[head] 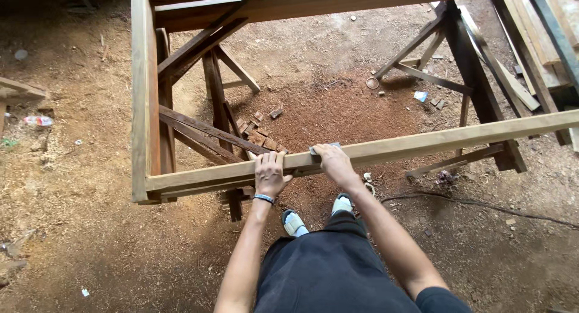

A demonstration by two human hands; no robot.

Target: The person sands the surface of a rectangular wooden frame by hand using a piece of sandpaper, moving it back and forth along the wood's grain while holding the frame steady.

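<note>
A large pale wooden frame (145,108) lies flat on dark wooden trestles. Its near rail (434,141) runs across the view from lower left to right. My left hand (269,174) grips that rail from above, fingers curled over its far edge; a light blue band circles the wrist. My right hand (333,161) presses a small grey sanding pad (318,149) flat on the rail's top face, just right of the left hand. Most of the pad is hidden under the fingers.
Dark trestles stand under the frame at left (208,132) and right (476,78). The ground is sawdust-covered dirt with small wood offcuts (260,135). A cord (476,202) trails across the ground at right. Stacked planks (543,41) lie at the upper right. My feet (318,213) stand below the rail.
</note>
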